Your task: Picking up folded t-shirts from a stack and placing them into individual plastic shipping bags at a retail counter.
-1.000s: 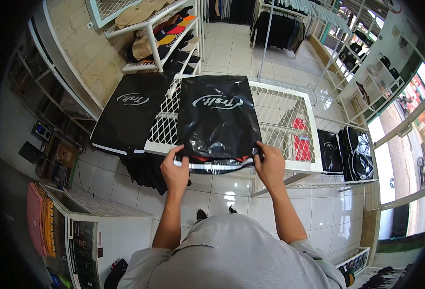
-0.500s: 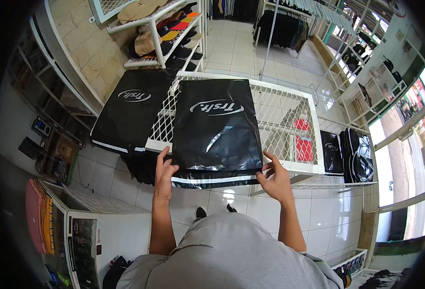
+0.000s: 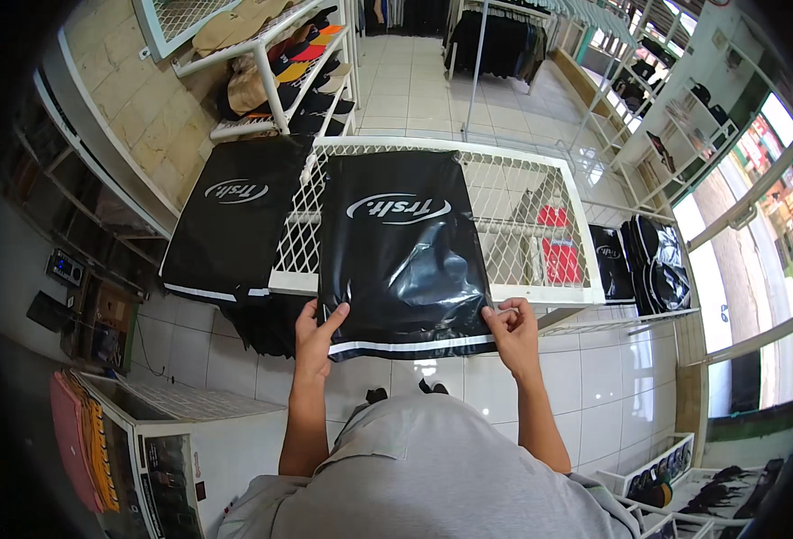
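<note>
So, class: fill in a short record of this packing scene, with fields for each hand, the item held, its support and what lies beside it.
left hand: grip on the near left corner of the black mailer bag
right hand: grip on its near right corner
support: white wire-mesh table
beside it: second black bag, to the left

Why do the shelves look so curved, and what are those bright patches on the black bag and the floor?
Head view: the fisheye lens bows straight edges like the white mesh table toward a dark rim. The glossy black bag, gripped by the left hand and right hand, reflects pale glare, as do the floor tiles; the windows are overexposed.
</note>
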`<state>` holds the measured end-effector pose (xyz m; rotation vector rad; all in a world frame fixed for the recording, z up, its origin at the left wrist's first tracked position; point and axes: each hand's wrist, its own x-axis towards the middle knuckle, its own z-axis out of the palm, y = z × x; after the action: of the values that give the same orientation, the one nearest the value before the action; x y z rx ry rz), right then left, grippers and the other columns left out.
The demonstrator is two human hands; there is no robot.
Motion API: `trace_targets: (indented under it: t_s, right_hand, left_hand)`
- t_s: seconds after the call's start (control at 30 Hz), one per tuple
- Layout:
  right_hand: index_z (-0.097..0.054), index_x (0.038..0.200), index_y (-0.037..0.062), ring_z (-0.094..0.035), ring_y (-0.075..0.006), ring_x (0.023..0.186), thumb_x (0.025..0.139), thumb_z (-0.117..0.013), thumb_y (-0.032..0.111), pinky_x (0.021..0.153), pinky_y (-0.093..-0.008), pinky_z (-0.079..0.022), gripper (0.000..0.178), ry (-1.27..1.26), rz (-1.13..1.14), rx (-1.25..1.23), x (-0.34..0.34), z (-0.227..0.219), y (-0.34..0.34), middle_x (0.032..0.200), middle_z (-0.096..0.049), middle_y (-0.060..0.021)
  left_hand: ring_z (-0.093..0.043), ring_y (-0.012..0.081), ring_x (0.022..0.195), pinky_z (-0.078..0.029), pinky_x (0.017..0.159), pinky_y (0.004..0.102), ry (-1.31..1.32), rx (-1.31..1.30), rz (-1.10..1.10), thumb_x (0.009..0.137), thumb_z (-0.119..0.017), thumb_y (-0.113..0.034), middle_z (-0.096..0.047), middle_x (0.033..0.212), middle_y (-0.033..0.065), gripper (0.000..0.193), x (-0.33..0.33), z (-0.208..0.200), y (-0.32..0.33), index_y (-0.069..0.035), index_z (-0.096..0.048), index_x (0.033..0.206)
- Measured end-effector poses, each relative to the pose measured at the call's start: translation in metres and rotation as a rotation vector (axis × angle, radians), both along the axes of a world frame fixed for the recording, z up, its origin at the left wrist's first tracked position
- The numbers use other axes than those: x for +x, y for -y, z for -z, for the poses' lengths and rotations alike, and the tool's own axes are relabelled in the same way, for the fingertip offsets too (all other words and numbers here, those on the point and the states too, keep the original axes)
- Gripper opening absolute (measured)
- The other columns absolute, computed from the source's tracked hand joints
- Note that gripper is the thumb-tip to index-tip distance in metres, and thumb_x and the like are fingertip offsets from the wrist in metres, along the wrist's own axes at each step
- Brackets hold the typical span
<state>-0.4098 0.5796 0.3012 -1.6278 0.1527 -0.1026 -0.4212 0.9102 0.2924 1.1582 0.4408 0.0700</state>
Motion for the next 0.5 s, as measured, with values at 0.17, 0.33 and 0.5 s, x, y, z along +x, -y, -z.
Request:
trace_targets:
  t_s: [0.17,0.33,0.5]
  right_hand:
    - [-0.051,0.114,0.0041,-0.062,-0.0070,0.076,0.094,-0.076,0.013,0.066,-0.0206,-0.046,0.034,-0.040,0.179,0.197,0.000,0.004,-0.031,0.088,-0.071,-0.0048]
    - [-0.049,0.123,0.0017,-0.069,-0.0128,0.082,0.090,-0.074,0.003,0.069,-0.0224,-0.052,0.041,-0.135,0.121,0.332,-0.017,-0.010,-0.034,0.094,-0.074,-0.0123]
    - [-0.058,0.124,0.0016,-0.069,-0.0103,0.084,0.094,-0.074,0.016,0.075,-0.0248,-0.053,0.037,-0.262,0.028,0.242,-0.026,-0.015,-0.030,0.099,-0.074,-0.0078]
  left_hand:
    - [-0.065,0.0121,0.097,-0.049,0.090,0.0276,-0.024,-0.064,0.263,0.090,-0.078,-0.008,-0.071,0.105,0.0040,0.026,0.002,-0.003,-0.021,-0.001,-0.069,0.113]
    - [-0.065,0.0132,0.099,-0.049,0.091,0.0275,-0.010,-0.009,0.497,0.092,-0.078,-0.012,-0.071,0.108,0.0054,0.027,0.006,-0.006,-0.041,-0.001,-0.069,0.115]
    - [-0.068,0.0160,0.099,-0.052,0.091,0.0295,-0.118,-0.259,0.452,0.093,-0.076,-0.017,-0.072,0.110,0.0067,0.033,0.014,-0.014,-0.044,0.000,-0.067,0.120]
